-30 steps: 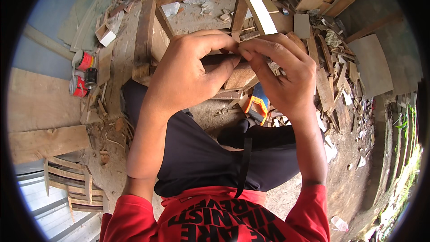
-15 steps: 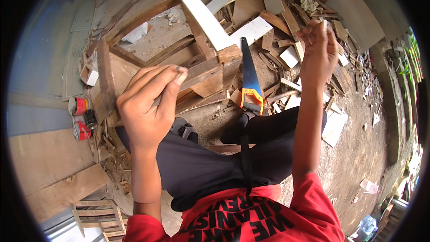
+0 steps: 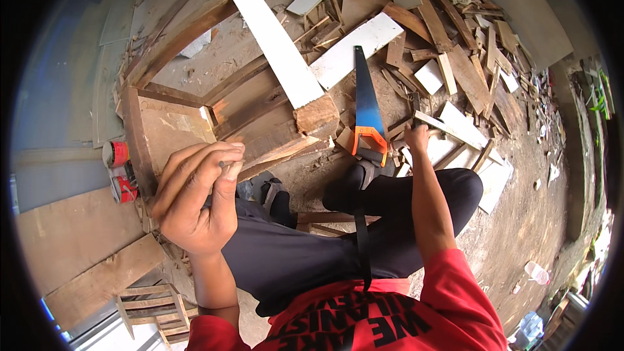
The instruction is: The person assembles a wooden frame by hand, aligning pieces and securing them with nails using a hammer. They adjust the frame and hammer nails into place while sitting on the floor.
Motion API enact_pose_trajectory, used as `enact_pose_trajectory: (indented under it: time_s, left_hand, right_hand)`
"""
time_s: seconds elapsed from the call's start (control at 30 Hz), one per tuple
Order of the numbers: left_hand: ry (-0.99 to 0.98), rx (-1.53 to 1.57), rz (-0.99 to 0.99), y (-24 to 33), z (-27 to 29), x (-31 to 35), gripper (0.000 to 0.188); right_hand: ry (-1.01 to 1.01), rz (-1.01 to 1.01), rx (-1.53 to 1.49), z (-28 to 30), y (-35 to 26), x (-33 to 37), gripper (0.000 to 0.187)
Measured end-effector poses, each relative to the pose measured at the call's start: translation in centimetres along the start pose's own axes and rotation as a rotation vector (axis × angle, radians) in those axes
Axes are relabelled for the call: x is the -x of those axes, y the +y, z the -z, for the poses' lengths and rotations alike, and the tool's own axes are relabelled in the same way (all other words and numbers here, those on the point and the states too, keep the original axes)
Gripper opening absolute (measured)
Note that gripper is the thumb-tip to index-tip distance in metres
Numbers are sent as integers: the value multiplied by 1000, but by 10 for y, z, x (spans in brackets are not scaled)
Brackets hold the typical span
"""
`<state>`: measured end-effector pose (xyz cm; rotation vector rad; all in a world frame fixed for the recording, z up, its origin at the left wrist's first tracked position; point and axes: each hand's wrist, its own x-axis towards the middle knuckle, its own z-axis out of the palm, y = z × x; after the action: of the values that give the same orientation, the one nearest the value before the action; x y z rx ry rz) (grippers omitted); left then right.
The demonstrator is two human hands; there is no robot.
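Note:
My left hand [image 3: 200,198] is raised in front of the wooden frame, thumb and fingertips pinched on a small dark piece [image 3: 221,164] that looks like a nail. Beneath and beyond it stands the brown wooden frame [image 3: 250,143]. A white board [image 3: 276,45] lies across the frame, its near end by a rough wood block [image 3: 316,117]. Down among the offcuts beside my right knee, my right hand [image 3: 417,136] has its fingers closed at a dark narrow thing, too small to make out. To that hand's left rests a handsaw [image 3: 368,107] with an orange and black handle.
Scrap wood [image 3: 468,78] and another white board [image 3: 357,49] litter the ground ahead and to the right. Red cans [image 3: 123,188] stand at the left. A small slatted wooden piece [image 3: 153,309] is at lower left, a plastic bottle [image 3: 537,273] at lower right.
My right hand has dropped from up high to the offcuts by my right knee. My left hand has come slightly down and left, still pinched. The view has shifted a little.

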<state>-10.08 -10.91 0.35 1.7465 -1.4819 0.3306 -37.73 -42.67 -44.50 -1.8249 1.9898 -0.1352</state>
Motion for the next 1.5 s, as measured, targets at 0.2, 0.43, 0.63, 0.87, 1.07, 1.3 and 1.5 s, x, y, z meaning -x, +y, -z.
enact_pose_trajectory:
  time_s: [0.2,0.43,0.63,0.87,1.07,1.3,1.5]
  left_hand:
    - [-27,49,14,-4,-1,0,7]
    - [-75,166,172,1,-9,9,11]
    - [3,-111,284,7,-11,-6,19]
    - [299,-270,119,-43,5,-17,22]
    - [463,-255,24,-70,57,-55,22]
    - [632,-311,-64,-51,135,-87,32]
    - [695,-277,-100,-37,108,-96,31]
  right_hand:
    - [-276,474,-507,28,-123,61,50]
    - [-878,346,-945,-26,-195,95,72]
    - [-1028,244,-1007,-66,-215,81,84]
    - [-762,268,-903,-28,-230,131,76]
    - [-534,405,-932,11,-234,158,69]
    - [-305,657,-851,86,-239,99,68]
    - [19,463,-1136,130,-171,29,57]
